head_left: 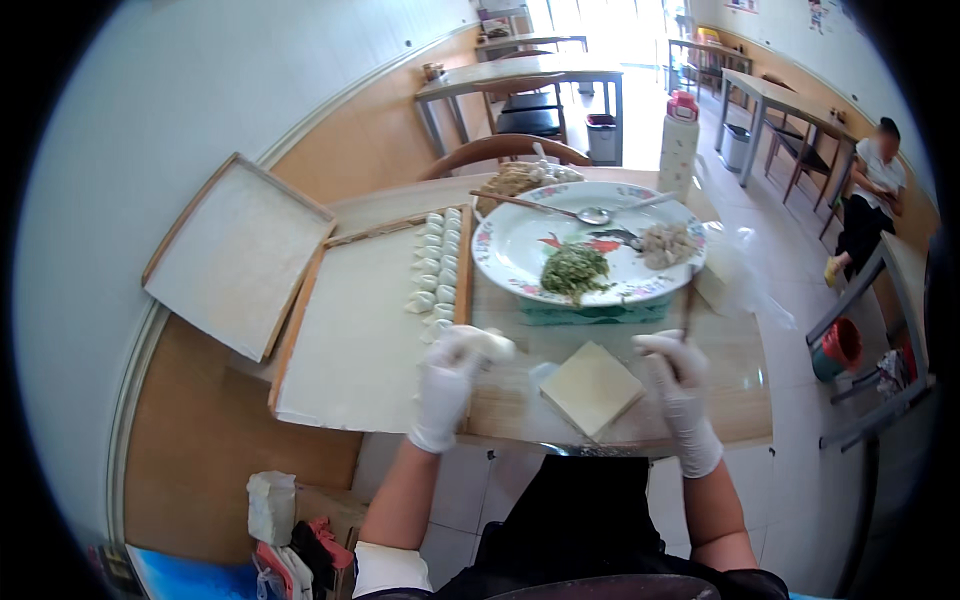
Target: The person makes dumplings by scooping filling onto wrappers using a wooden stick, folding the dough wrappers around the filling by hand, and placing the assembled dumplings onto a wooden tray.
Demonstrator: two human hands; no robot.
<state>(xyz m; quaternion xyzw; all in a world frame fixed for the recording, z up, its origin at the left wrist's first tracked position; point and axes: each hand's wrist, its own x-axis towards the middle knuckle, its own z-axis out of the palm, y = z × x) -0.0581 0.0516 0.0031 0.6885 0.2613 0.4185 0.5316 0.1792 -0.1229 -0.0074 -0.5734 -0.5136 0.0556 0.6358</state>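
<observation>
My gloved left hand [446,385] is closed at the near right corner of the wooden-framed tray [350,340]. A pale, slightly blurred dumpling [492,346] pokes out from its fingers. Two rows of folded dumplings [437,262] line the tray's right side. My gloved right hand [678,385] is curled around a thin dark stick [689,305] that points away toward the plate. Between my hands lies a stack of square dough wrappers [592,388]. Beyond it, a large oval plate [505,262] holds chopped green filling [574,270] and a pale, chunky filling [668,245].
The plate rests on a green box [590,313]; a spoon [592,215] lies across it. Behind are a bottle [680,145] and garlic bulbs [553,173]. A second tray [240,255] leans at the left wall. A plastic bag [745,270] lies right. A person [880,170] sits far right.
</observation>
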